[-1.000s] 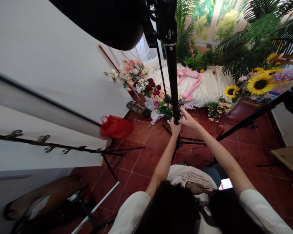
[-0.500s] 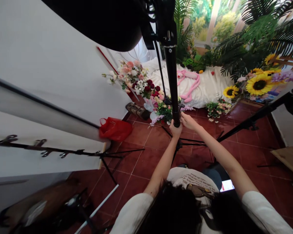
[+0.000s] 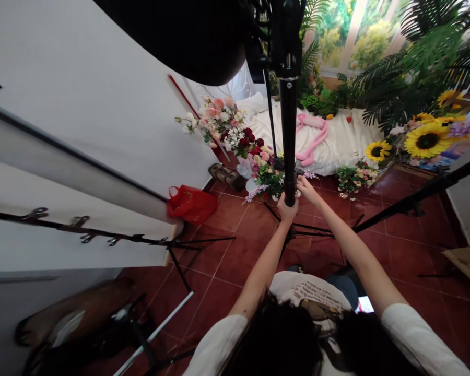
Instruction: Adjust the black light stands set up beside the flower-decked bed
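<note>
A black light stand [image 3: 289, 120] rises in front of me, with a large black lamp head [image 3: 188, 36] at its top. My left hand [image 3: 288, 208] is closed round the lower part of the stand's pole. Slightly higher, on the right side of the pole, my right hand [image 3: 308, 190] has its fingers bent in at a small dark clamp knob [image 3: 298, 172]. The fingertips partly hide the contact there. Below my hands, the stand's legs spread over the red tiled floor [image 3: 235, 261].
Artificial flowers [image 3: 223, 117] and a white cloth [image 3: 337, 141] with a pink plush toy lie ahead. Sunflowers [image 3: 426, 140] and a second black stand [image 3: 411, 198] are at right. At left are a red bag [image 3: 194, 203] and a clamp-hung backdrop bar [image 3: 62, 226].
The view has turned slightly left, so the scene sits further right. Both hands stay at the pole, the right one still at the knob.
</note>
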